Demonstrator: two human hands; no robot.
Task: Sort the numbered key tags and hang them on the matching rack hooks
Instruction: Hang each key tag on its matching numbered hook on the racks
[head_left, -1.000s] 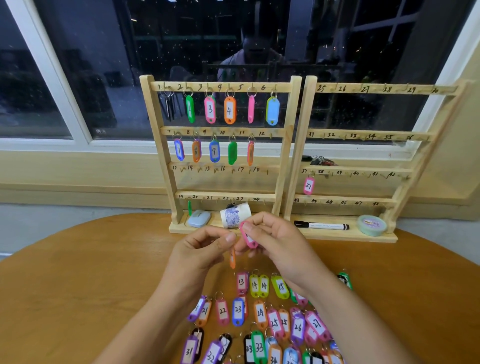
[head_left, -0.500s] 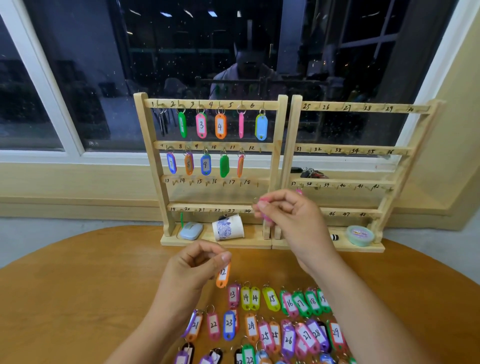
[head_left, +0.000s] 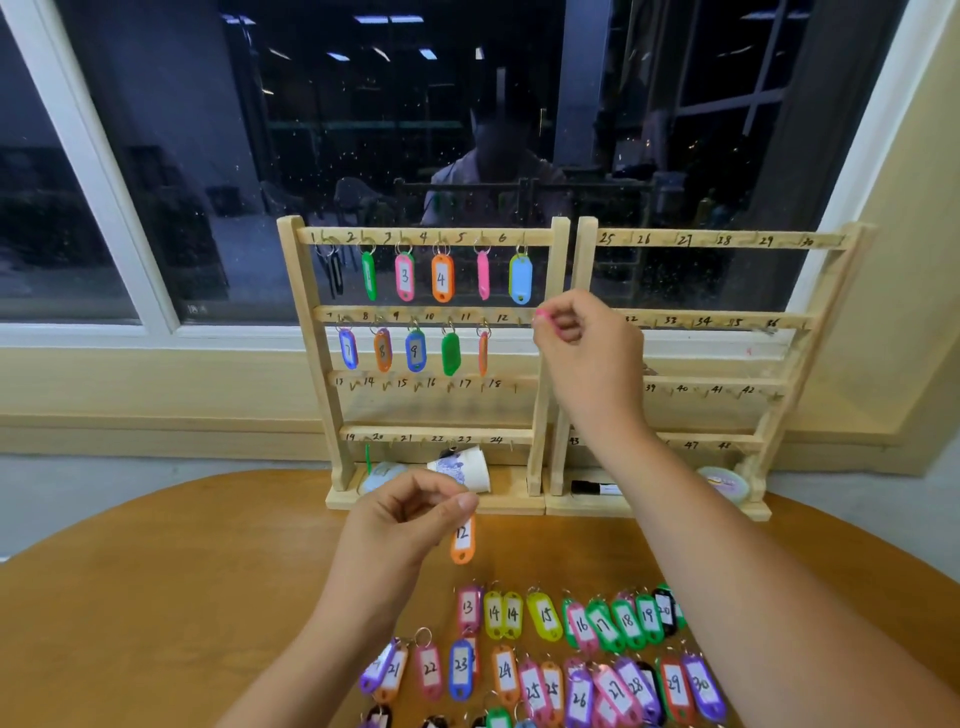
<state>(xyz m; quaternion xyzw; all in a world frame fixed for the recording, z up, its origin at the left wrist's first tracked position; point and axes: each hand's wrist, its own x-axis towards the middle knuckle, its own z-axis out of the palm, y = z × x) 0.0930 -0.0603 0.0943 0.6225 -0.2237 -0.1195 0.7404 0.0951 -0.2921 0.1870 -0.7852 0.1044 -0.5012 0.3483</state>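
**Right hand** (head_left: 587, 338): raised, fingers curled, thumb and forefinger pinching a pink tag (head_left: 543, 315). Only a sliver of the tag is showing, and its number is hidden.

**Position of the pink tag:** at the fingertips, just beside the 12 mark (head_left: 502, 317) on the second rail of the left rack (head_left: 304, 322). Whether its ring is touching the hook cannot be told.

**Left hand** (head_left: 405, 514): lower and nearer the person, fingers curled. It is pinching the top of an orange tag (head_left: 462, 540), which is hanging below the fingertips and reading 12.

**Stock:**
- Hung tags (head_left: 441, 278) are filling the top two rails to the left of the right hand, as far as 11.
- Loose tags (head_left: 545, 616) are lying in numbered rows on the surface (head_left: 156, 597) below both hands, from 13 onward.

**Sundries:**
- A paper cup (head_left: 467, 467) is lying just beyond the left hand, at the rack's foot.
- A marker (head_left: 592, 488) is lying beside the right forearm.

**Step in hand (judged):** the person is hanging a tag on the free hook at 12.

**Handling notes:**
- The ring should go over the hook's tip and then be lowered until it seats, before the pinch loosens.
- The number wants checking first, since the orange tag is the one reading 12.
- The right wrist should be kept clear of the neighbouring tag at 11, which would probably swing if brushed.
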